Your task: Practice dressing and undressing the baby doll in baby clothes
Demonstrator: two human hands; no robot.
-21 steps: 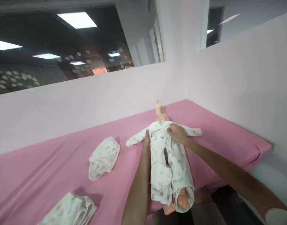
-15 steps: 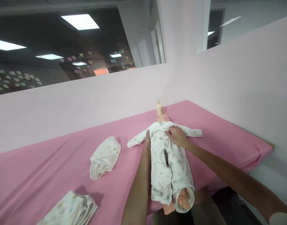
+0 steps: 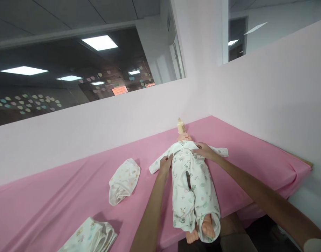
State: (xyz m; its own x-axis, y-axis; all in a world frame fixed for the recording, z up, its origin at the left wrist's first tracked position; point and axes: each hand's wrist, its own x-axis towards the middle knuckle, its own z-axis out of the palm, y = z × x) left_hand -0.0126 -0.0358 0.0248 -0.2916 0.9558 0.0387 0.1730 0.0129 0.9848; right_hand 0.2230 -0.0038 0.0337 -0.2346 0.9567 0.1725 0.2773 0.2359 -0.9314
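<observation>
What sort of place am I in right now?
Probably an infant-care practice room: what looks like a clothed baby doll lies on a pink-covered table, a feeding bottle is near its head, and folded cloth lies nearby.

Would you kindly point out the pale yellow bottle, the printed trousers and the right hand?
Pale yellow bottle (image 3: 180, 127), head view, on its body.
Printed trousers (image 3: 201, 185), head view, on one leg.
Right hand (image 3: 206, 151), head view, on its back.

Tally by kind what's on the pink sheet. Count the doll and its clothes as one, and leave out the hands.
Dressed doll: 1
Baby bottle: 1
Printed cloths: 2 (bunched cloth, folded cloth)
Total: 4
</observation>
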